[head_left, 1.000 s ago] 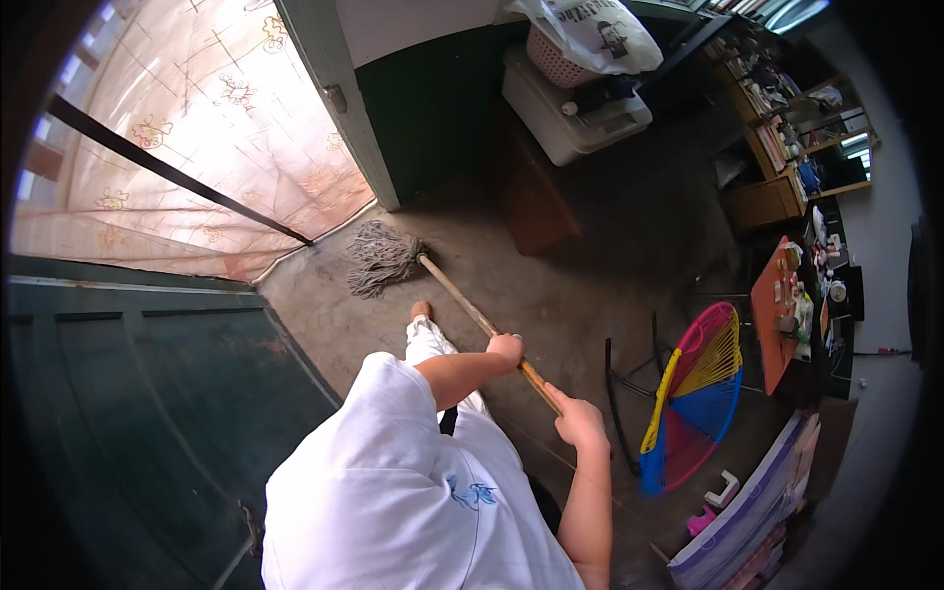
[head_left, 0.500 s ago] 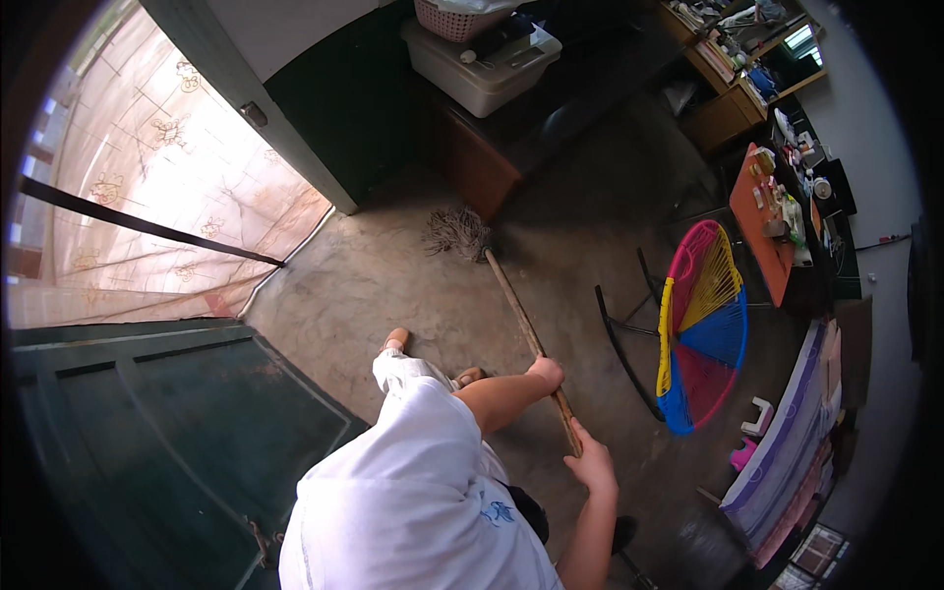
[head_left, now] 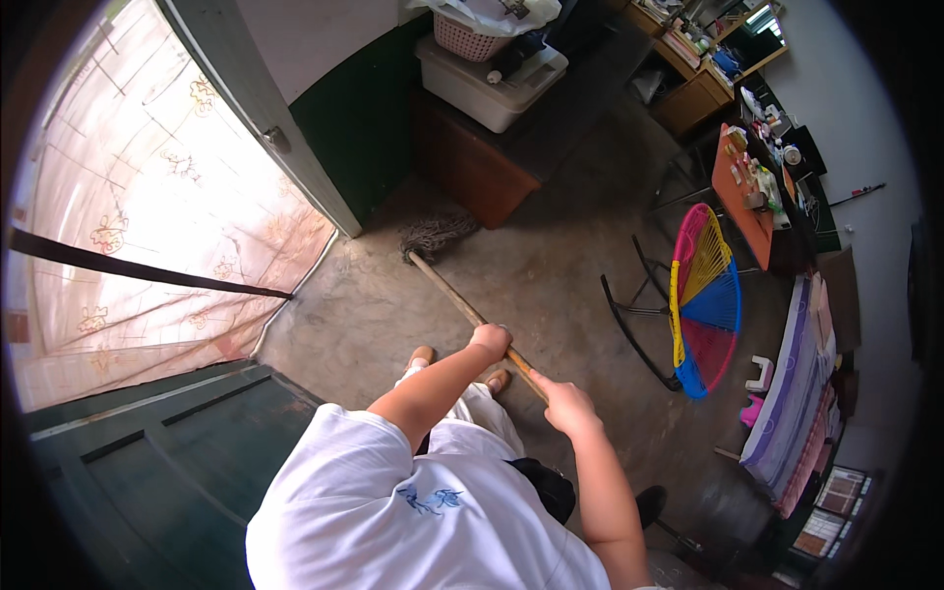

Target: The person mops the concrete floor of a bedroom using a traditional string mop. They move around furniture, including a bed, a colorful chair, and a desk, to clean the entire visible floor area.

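A string mop with a long wooden handle [head_left: 447, 293] slants away from me across the concrete floor. Its grey strand head [head_left: 438, 234] lies on the floor beside the foot of a brown cabinet. My left hand [head_left: 491, 340] is wrapped round the handle around its middle. Nearer the handle's end, my right hand [head_left: 568, 405] grips it too, with the index finger stretched along the wood. Under the handle my two feet in tan shoes [head_left: 499, 381] stand on the floor.
To the right is a rocking chair [head_left: 706, 300] strung in pink, yellow and blue. A dark green door [head_left: 147, 462] stands at the left, by a doorway with a patterned curtain [head_left: 167, 197]. The brown cabinet [head_left: 462, 167] bears a white tub [head_left: 492, 93]. A bed [head_left: 787, 393] lies far right.
The mop head has swept left, and its handle now slants further to the left. Both my hands have shifted left with it, still gripping. My view has turned slightly.
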{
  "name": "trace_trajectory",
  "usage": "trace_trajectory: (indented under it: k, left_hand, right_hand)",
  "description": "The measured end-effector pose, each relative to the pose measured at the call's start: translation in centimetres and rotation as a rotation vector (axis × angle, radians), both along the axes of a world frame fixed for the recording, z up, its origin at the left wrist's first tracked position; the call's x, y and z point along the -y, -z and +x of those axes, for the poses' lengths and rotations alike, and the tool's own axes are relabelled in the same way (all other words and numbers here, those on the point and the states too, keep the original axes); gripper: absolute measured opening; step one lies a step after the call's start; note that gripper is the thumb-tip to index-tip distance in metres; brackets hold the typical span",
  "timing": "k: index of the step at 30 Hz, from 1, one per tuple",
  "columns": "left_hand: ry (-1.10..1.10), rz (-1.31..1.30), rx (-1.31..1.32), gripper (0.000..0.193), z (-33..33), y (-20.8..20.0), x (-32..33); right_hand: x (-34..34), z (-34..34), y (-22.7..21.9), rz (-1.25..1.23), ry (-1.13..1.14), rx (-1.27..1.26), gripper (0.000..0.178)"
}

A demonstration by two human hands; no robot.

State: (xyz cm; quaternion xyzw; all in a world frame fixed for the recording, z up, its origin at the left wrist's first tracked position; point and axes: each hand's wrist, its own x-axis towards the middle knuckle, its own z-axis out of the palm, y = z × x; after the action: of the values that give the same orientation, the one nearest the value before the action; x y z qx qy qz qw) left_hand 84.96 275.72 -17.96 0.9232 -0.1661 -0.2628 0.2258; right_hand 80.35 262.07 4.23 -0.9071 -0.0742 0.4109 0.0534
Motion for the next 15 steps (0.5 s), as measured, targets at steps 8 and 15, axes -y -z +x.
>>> trace_trajectory:
  k: [8, 15]
  left_hand:
    - [-0.036, 0.152, -0.111, 0.015, -7.3, 1.2, -9.0]
    - [-0.068, 0.125, -0.103, 0.020, -12.6, 2.1, -5.5]
  right_hand:
    - [-6.1, -3.0, 3.1, 0.143, -0.026, -0.177, 0.068]
    - [-1.9, -6.9, 4.0, 0.080, -0.067, -0.184, 0.066]
